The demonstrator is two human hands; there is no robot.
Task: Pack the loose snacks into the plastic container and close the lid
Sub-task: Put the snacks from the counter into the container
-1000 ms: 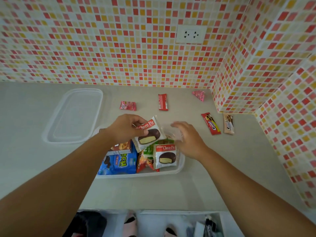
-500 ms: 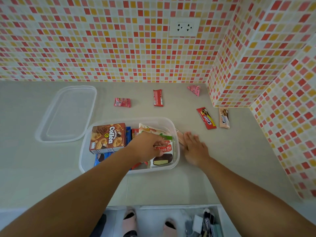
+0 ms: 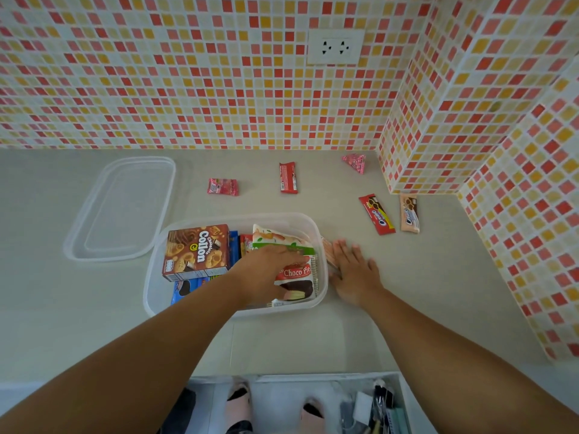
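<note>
walls: red, orange and cream mosaic tile point(image 3: 188, 89) | white socket point(image 3: 336, 47) | pale grey counter point(image 3: 438, 292) | light: bright, even

left hand point(image 3: 266, 270) – choco pie point(image 3: 296, 281) now pressed into container point(image 3: 150, 296)

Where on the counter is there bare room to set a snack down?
Bare counter runs between the container and the near edge, and left of the lid. It's also open right of the right hand. Crowded: the strip behind the container, and the Oreo packs by the tiled corner.

light: bright, even, soft | shadows: faint | focus: mostly sharp | edges: strong wide-angle bowing
</note>
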